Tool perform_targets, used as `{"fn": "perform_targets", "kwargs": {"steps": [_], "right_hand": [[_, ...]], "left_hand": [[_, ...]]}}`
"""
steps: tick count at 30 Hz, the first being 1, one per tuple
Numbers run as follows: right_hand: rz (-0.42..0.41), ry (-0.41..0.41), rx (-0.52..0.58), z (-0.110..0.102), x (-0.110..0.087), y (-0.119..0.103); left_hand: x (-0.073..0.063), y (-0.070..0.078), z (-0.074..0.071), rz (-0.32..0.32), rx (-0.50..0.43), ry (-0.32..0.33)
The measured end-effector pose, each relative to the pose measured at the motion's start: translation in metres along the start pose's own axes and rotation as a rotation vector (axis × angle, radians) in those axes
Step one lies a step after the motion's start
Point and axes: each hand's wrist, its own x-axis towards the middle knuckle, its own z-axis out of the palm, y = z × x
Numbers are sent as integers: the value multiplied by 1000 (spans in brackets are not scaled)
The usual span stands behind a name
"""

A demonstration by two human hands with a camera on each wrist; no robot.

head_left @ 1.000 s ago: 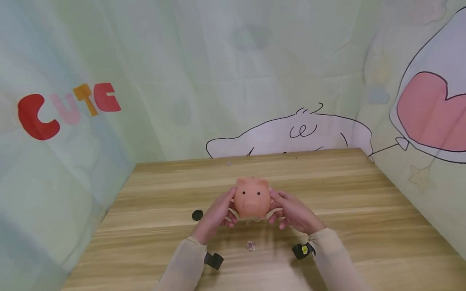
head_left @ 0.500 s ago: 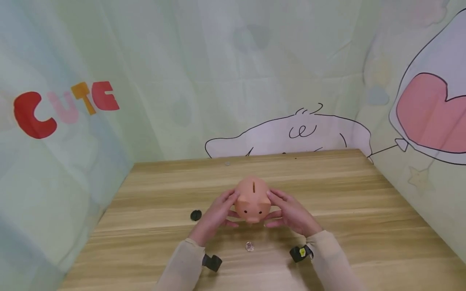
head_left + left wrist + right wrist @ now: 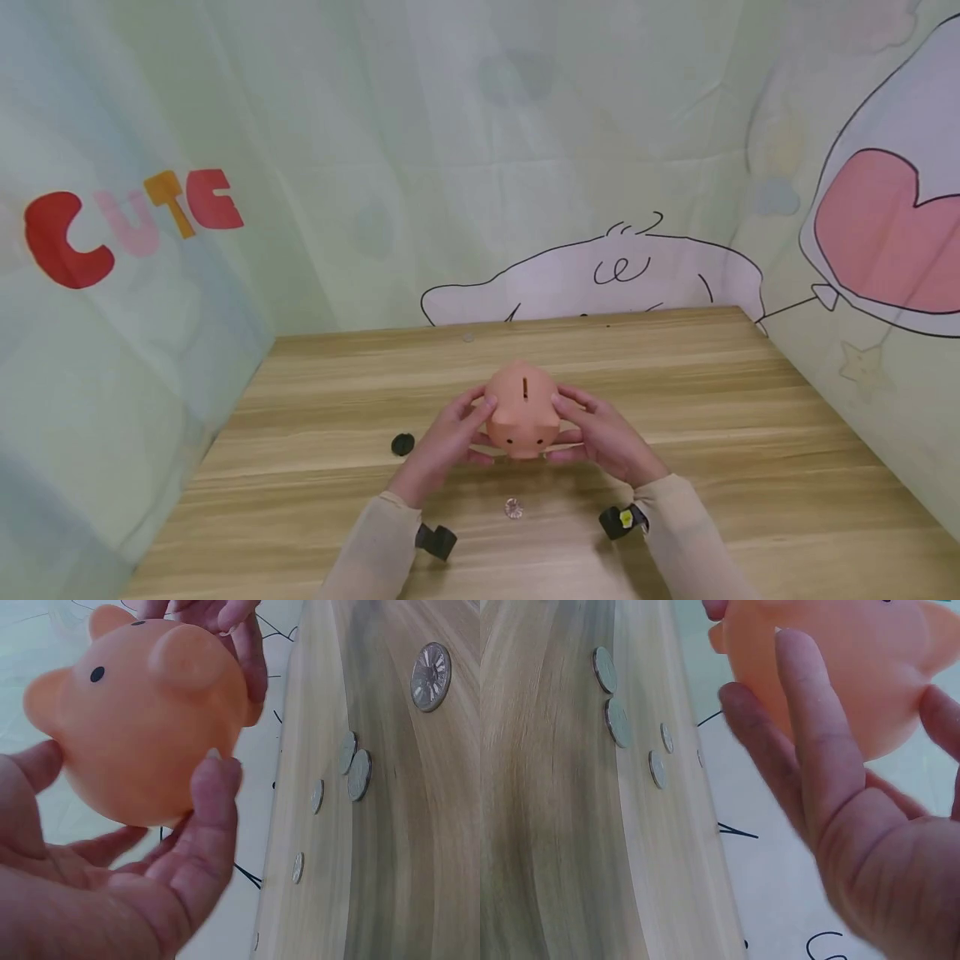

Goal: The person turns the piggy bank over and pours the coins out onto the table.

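Observation:
A pink piggy bank (image 3: pixel 521 408) is held between both hands above the wooden table, its face toward me and its coin slot showing on top. On its left side my left hand (image 3: pixel 450 433) grips it with bent fingers and thumb. My right hand (image 3: pixel 603 433) grips the other side. Close up, the left wrist view shows the piggy bank (image 3: pixel 142 727) off the tabletop, its underside not visible. Silver coins lie below it; several, such as this coin (image 3: pixel 360 775), appear in the left wrist view. The right wrist view also has a coin (image 3: pixel 617 722).
One coin (image 3: pixel 513 508) lies on the table (image 3: pixel 300 517) between the forearms. A black round disc (image 3: pixel 402 444) lies left of the left hand. Another small coin (image 3: pixel 468 337) sits near the back edge. Printed curtains (image 3: pixel 375 167) stand behind and beside the table.
The piggy bank has tipped forward, so its slot now shows and its face points lower. Pale coin-like shapes seen under it a second ago are now hidden. Both hands keep their grip.

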Motion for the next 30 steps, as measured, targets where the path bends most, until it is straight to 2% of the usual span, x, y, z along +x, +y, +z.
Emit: {"fn": "perform_targets", "kwargs": {"steps": [5,7,13,30], "right_hand": [[-116,-35,-6,-2,-2,-3],[-140,-35,-14,-2,-3,-4],[-143,-54,-6,-4,-4,-2],[-119,-42,-3,-2,-3,-2]], "left_hand": [[-2,0,-2,111,-39,-13],[-2,1,-2,132,-49,-12],[-2,1,-1,123,-49,-1],[-1,-1,-2,116,-33,-3]]}}
